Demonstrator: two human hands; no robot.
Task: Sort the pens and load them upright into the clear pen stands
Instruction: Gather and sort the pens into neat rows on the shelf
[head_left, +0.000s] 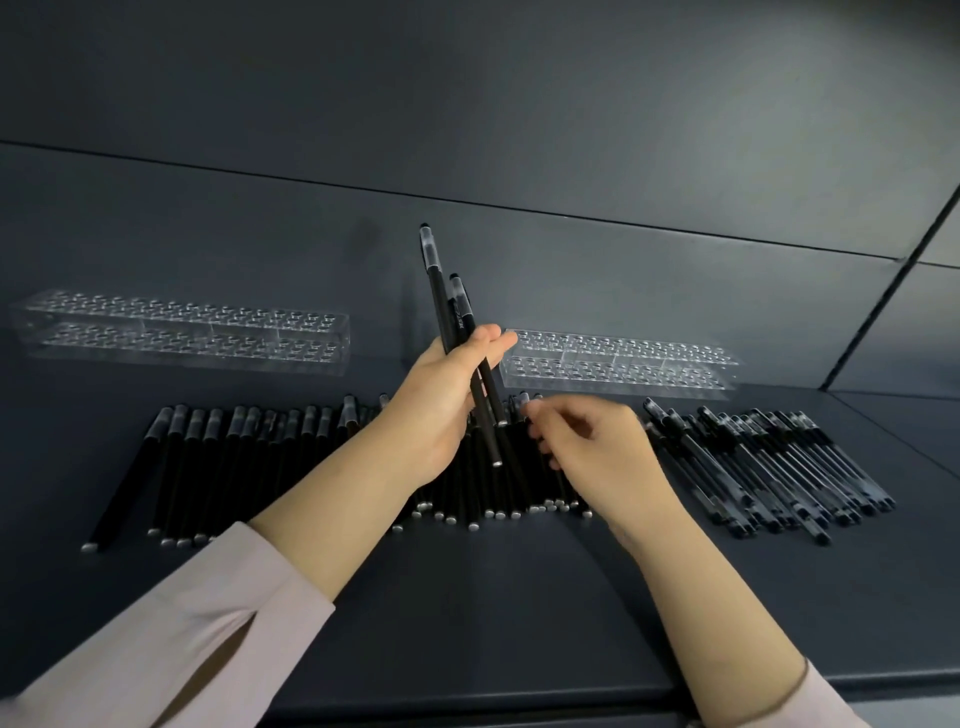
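1. A dark grey table (519, 597) runs along a wall (467, 104) of the same colour.
2. Two empty clear pen stands sit at the back, the left stand (182, 332) and the right stand (618, 364), well apart.
3. A row of matte black pens (208, 467) lies in front of them; see-through-barrel pens (769, 467) lie in a heap to the right.
4. The left hand (447, 395) grips two black pens (441, 296), caps up and tilted left.
5. The right hand (592, 447) is over the row with its fingers curled at the caps; whether it holds one is unclear.
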